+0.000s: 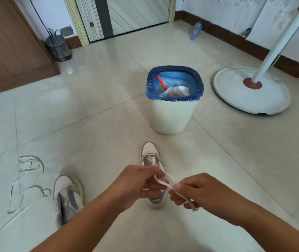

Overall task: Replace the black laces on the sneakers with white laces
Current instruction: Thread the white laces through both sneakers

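A white and purple sneaker (151,153) stands on the floor, toe pointing away, partly hidden behind my hands. My left hand (136,182) pinches a white lace (170,180) just above the sneaker's eyelets. My right hand (197,190) grips the same lace further along, and its end sticks out below my fingers. A second sneaker (68,195) lies to the left with no lace visible in it. Another white lace (27,180) lies loose and tangled on the tiles at far left. No black lace is visible.
A white bin (172,117) with a blue liner holds paper and a red item, just beyond the sneaker. A white fan base (236,91) and pole stand at right. A brown cabinet (8,51), a dark container (58,46) and a door are at the back.
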### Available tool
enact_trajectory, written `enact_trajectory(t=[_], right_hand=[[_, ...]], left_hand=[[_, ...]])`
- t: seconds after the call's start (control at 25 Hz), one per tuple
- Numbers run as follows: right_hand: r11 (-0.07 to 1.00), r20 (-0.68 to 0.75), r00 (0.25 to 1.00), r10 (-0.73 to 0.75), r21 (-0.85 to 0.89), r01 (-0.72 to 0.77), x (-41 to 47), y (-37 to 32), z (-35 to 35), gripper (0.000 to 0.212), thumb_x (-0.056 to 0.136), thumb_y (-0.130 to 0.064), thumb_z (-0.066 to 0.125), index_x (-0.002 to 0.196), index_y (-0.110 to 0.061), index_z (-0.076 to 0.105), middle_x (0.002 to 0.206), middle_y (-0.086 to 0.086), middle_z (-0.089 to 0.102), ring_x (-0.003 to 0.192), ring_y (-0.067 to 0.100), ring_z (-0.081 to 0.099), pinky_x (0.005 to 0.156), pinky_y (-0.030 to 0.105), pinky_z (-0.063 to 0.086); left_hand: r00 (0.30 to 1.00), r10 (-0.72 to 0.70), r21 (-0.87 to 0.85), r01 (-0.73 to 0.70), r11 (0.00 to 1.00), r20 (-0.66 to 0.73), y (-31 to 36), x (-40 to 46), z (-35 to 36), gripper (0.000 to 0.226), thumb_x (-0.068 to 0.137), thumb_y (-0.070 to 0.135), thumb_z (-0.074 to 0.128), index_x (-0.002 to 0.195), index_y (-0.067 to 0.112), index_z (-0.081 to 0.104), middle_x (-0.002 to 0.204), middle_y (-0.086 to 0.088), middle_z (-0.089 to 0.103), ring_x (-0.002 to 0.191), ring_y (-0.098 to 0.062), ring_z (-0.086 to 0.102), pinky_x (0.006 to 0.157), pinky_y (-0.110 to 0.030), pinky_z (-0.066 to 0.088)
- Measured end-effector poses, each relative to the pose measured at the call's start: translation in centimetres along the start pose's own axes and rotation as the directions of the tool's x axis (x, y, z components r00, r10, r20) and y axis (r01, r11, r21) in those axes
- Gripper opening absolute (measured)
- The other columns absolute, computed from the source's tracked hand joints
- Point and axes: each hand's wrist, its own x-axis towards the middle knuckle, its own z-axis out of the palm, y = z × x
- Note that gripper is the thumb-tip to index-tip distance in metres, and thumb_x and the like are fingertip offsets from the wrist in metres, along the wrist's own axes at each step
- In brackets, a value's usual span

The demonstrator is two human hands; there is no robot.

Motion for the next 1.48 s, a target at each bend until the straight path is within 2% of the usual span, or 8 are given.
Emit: enact_trajectory(t=[0.16,0.28,0.44,0.72,1.08,1.28,1.36,1.48], right_hand=[[0.949,0.137,0.946,0.295,-0.155,-0.274,2.0,6.6,0.2,0.04,0.089,-0.049,0.054,0.098,-0.012,0.067,0.099,0.0,0.07,0.084,0.006,0.063,0.079,0.022,0.051],[0.968,-0.208,0.948,0.241,-0.019,-0.25,7.5,7.6,0.6,0.03,0.094,-0.029,0.051,0.098,-0.001,0.062,0.101,0.013,0.068,0.082,0.017,0.061,0.072,0.028,0.046],[0.947,-0.32,0.941,0.111,-0.254,-0.198,14.3,5.1,2.5,0.026,0.093,-0.031,0.053,0.107,-0.009,0.051,0.103,0.008,0.061,0.089,0.023,0.057,0.069,0.028,0.039],[0.554,-0.37,0.926,0.07,-0.758,-0.344,16.3,5.5,5.5,0.032,0.093,-0.019,0.048,0.123,-0.009,0.045,0.119,0.011,0.055,0.11,0.028,0.054,0.079,0.033,0.041],[0.995,-0.245,0.967,0.074,-0.041,-0.087,11.6,7.8,3.1,0.024,0.092,-0.016,0.052,0.07,-0.009,0.058,0.071,0.004,0.061,0.067,0.018,0.056,0.065,0.029,0.049],[0.753,-0.046,0.983,0.178,0.649,-0.106,10.6,8.7,-0.2,0.024,0.095,-0.007,0.047,0.079,-0.001,0.063,0.062,0.006,0.055,0.045,0.01,0.039,0.044,0.021,0.04],[0.758,-0.047,0.976,0.214,0.638,-0.136,10.9,9.7,-1.9,0.022,0.094,-0.01,0.047,0.08,-0.003,0.061,0.061,0.004,0.05,0.043,0.009,0.032,0.04,0.02,0.031],[0.893,-0.059,0.965,0.254,0.398,-0.211,11.2,11.7,-4.3,0.023,0.095,-0.018,0.052,0.08,-0.004,0.062,0.064,0.003,0.046,0.045,0.009,0.032,0.043,0.021,0.027]], left_hand=[[0.928,-0.259,0.355,0.154,0.922,0.27,-7.2,-2.4,-0.8,0.031,0.089,0.04,0.058,0.079,0.014,0.072,0.085,-0.004,0.074,0.074,-0.011,0.067,0.074,-0.026,0.056],[0.979,-0.196,0.865,0.057,0.498,0.048,-9.1,0.3,-2.3,0.041,0.091,0.047,0.05,0.066,0.015,0.056,0.076,-0.002,0.062,0.073,-0.015,0.059,0.071,-0.03,0.047],[0.928,0.273,0.88,0.103,0.464,-0.253,-6.4,7.2,-3.1,0.033,0.099,0.028,0.038,0.077,0.008,0.052,0.088,-0.014,0.058,0.085,-0.029,0.057,0.069,-0.032,0.039],[0.909,0.302,0.948,0.223,0.227,-0.286,-8.6,12.2,-0.8,0.038,0.094,0.034,0.044,0.117,0.006,0.056,0.124,-0.012,0.038,0.113,-0.029,0.038,0.089,-0.034,0.036],[0.928,0.242,0.738,0.05,0.673,-0.283,-9.8,8.5,-2.5,0.027,0.092,0.027,0.052,0.076,0.008,0.064,0.091,-0.005,0.05,0.083,-0.015,0.05,0.072,-0.023,0.043],[0.916,0.265,0.55,-0.06,0.833,-0.302,-7.4,6.5,-5.5,0.026,0.091,0.025,0.054,0.069,0.014,0.061,0.067,0.004,0.068,0.058,-0.003,0.059,0.055,-0.016,0.042],[0.9,0.353,0.761,-0.036,0.647,-0.257,-7.2,6.2,-7.5,0.023,0.093,0.027,0.052,0.077,0.013,0.059,0.071,0.002,0.067,0.066,-0.011,0.063,0.06,-0.021,0.045],[0.966,0.257,0.997,0.05,-0.064,-0.032,-8.8,5.8,-9.8,0.024,0.098,0.034,0.04,0.097,0.015,0.054,0.091,-0.002,0.063,0.082,-0.02,0.059,0.067,-0.03,0.042]])
